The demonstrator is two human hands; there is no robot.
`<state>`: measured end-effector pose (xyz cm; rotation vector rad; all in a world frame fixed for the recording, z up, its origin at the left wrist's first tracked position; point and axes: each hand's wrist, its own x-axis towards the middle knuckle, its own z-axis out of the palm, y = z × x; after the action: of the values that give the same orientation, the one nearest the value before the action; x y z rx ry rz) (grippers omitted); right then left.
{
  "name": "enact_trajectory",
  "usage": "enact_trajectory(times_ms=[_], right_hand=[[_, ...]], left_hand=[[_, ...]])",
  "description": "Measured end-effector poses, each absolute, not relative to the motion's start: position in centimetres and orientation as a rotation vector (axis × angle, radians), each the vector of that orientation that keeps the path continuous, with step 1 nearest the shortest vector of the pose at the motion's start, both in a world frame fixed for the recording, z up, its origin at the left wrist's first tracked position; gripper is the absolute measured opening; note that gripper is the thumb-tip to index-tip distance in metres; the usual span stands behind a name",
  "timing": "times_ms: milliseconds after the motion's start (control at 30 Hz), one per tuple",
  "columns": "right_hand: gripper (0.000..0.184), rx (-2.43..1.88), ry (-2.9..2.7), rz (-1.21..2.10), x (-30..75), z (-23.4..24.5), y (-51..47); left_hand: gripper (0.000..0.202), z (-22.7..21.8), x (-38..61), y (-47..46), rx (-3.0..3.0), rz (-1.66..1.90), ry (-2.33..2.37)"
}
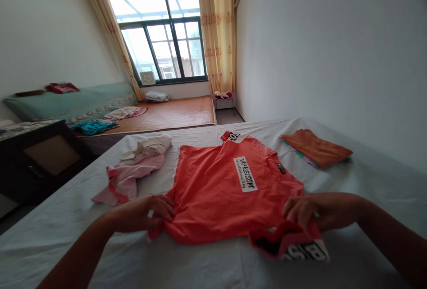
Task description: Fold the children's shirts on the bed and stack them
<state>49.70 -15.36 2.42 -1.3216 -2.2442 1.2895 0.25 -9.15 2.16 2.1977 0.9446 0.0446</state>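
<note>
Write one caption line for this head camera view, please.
Both hands, left hand and right hand, grip a coral-red cotton T-shirt spread on a white bedsheet.

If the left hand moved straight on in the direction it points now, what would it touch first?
The left hand points right across the bed, gripping the edge of the red T-shirt. It would slide further over the shirt itself, probably toward the white label; depth is uncertain.

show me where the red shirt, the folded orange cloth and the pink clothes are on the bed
Red shirt [213, 191], head view, on its flat middle.
Orange cloth [316, 148], head view, on its top fold.
Pink clothes [128, 180], head view, on the crumpled pink part.
</note>
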Motion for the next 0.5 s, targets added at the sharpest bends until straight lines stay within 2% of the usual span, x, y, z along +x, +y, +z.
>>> enact_trajectory(times_ms=[33,100,200,267,400,500], right_hand=[[0.012,-1.23,-2.327,1.395,49.5,2.5,-15.5],[0.031,-1.017,-2.441,1.642,50.0,2.5,-15.1],[0.049,-1.124,-2.224,1.66,51.8,1.7,-12.7],[0.049,-1.276,-2.038,1.431,52.8,0.6,-10.0],[0.045,-1.628,-1.918,0.665,52.8,-2.2,-3.3],[0.044,-1.87,-1.84,0.349,52.1,-4.6,0.8]], left_hand=[[0.023,1.9,0.1,-9.4,2.191,0.034,0.938],[0.024,1.7,0.2,-9.5,2.186,0.033,0.934],[0.029,1.9,0.7,-8.1,2.197,0.093,1.038],[0.033,1.9,1.0,-6.1,2.26,0.18,1.165],[0.04,0.8,1.8,-0.2,2.372,0.375,1.468],[0.043,-0.8,2.6,4.5,2.366,0.417,1.72]])
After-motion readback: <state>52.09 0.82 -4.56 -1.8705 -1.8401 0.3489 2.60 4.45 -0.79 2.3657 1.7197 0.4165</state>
